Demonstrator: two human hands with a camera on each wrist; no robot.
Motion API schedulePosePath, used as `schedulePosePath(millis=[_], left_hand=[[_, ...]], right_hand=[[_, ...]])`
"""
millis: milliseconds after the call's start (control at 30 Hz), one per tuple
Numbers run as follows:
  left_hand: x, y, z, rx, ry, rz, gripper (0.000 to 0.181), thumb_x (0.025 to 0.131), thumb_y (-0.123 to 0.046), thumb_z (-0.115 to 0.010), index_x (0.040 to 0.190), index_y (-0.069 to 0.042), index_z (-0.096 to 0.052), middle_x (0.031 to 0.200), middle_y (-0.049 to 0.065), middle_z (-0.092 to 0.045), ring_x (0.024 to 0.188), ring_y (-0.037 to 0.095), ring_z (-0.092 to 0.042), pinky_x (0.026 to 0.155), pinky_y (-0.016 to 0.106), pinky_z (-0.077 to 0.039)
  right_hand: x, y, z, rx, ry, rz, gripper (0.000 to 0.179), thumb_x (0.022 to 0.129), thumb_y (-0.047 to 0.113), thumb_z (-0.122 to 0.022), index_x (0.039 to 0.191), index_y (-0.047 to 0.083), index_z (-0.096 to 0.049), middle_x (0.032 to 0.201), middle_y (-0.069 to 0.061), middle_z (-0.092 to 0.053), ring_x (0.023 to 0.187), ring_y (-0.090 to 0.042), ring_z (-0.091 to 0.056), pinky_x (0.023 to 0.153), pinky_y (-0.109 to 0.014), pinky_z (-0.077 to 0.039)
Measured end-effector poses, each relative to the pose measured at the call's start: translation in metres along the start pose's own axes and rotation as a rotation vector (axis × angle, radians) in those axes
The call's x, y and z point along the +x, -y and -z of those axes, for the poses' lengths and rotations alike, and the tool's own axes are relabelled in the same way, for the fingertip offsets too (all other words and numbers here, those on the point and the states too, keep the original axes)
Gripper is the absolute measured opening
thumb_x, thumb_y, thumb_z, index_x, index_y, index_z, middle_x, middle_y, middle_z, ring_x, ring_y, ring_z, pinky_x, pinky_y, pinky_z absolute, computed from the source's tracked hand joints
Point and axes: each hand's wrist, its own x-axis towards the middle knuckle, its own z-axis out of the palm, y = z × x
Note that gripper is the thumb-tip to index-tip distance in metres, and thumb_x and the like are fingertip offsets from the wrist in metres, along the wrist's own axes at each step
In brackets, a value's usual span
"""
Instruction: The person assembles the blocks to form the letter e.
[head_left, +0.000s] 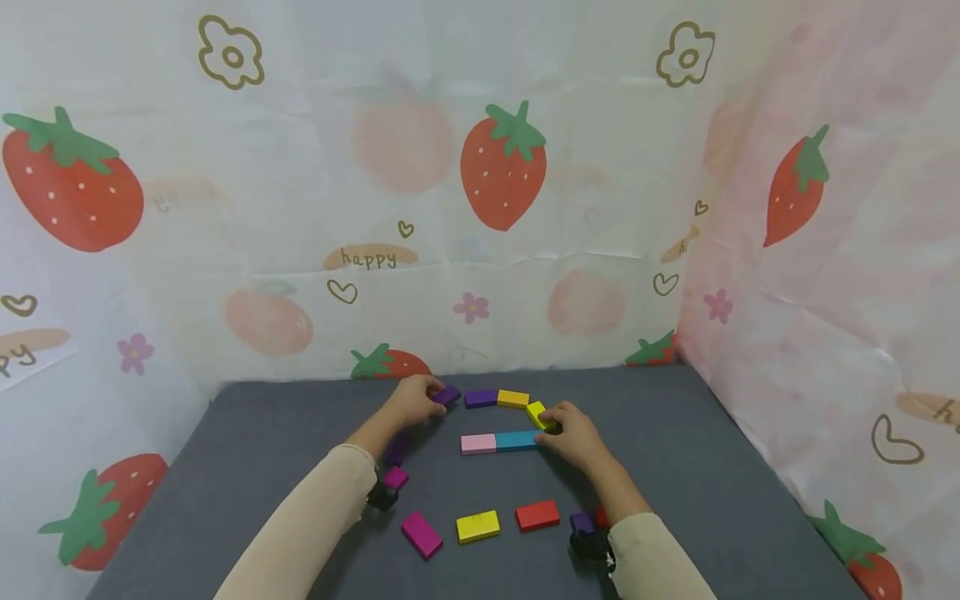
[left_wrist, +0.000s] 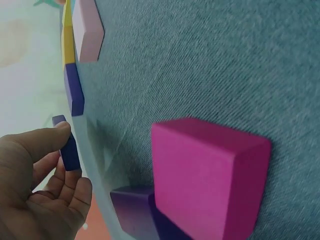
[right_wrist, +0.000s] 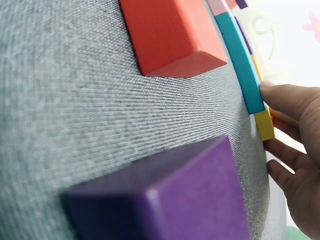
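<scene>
My left hand [head_left: 412, 402] pinches a dark purple block [head_left: 447, 396] between thumb and fingers at the back of the table, left of another purple block [head_left: 481, 399]. In the left wrist view that held block [left_wrist: 69, 150] is tipped under the thumb. My right hand [head_left: 576, 437] has its thumb and fingers about a yellow block [head_left: 537, 414], which sits at an angle beside an orange block [head_left: 513, 399]. The thumb overlaps the right end of a blue block [head_left: 516, 441], which lies end to end with a pink block [head_left: 477, 444].
Nearer the front lie a magenta block [head_left: 422, 535], a yellow block [head_left: 477, 527], a red block [head_left: 537, 515] and a purple block [head_left: 582, 523]. A smaller-looking magenta block [head_left: 396, 477] is by the left wrist. A strawberry-printed curtain [head_left: 502, 167] rises behind the grey table [head_left: 645, 417].
</scene>
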Motion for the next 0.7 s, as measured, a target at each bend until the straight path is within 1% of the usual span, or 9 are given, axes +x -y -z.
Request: schedulePosePath(millis=[233,433,533,700], left_hand=[[-0.0074,-0.0072,-0.0029,0.003,0.0,0.01,0.042,0.084,-0.013,-0.083,0.122,-0.001,-0.07,0.109,0.011,-0.073,0.097,0.023,-0.067,0.09,0.042,-0.055],[-0.009,-0.0084,-0.0047,0.015,0.0,0.023,0.042,0.084,-0.014,-0.084,0.122,-0.001,-0.07,0.108,0.01,-0.073,0.094,0.021,-0.067,0.088,0.04,-0.055],[-0.0092,-0.0082,-0.0064,0.019,0.0,0.035,0.042,0.083,-0.014,-0.084,0.122,-0.002,-0.071,0.107,0.01,-0.073,0.091,0.019,-0.067,0.085,0.036,-0.056],[-0.011,-0.0085,-0.0088,0.005,0.013,0.044,0.043,0.083,-0.013,-0.084,0.122,0.001,-0.07,0.105,0.012,-0.072,0.084,0.018,-0.066,0.074,0.032,-0.057]], right_hand=[[-0.0009,-0.0005,0.0002,0.016,0.003,-0.002,0.04,0.09,0.019,-0.081,0.127,0.006,-0.071,0.124,-0.007,-0.062,0.115,-0.03,-0.061,0.099,-0.049,-0.051],[-0.0022,0.0019,0.0034,0.014,-0.002,0.014,0.04,0.09,0.017,-0.08,0.126,0.003,-0.07,0.125,-0.01,-0.062,0.115,-0.032,-0.061,0.099,-0.051,-0.051],[-0.0021,0.002,0.0035,0.007,-0.002,0.014,0.04,0.09,0.017,-0.08,0.126,0.003,-0.07,0.125,-0.01,-0.062,0.115,-0.032,-0.061,0.099,-0.051,-0.051],[-0.0024,0.0016,0.0023,0.009,0.001,0.015,0.04,0.09,0.018,-0.08,0.127,0.004,-0.071,0.125,-0.009,-0.062,0.115,-0.031,-0.061,0.099,-0.051,-0.051]])
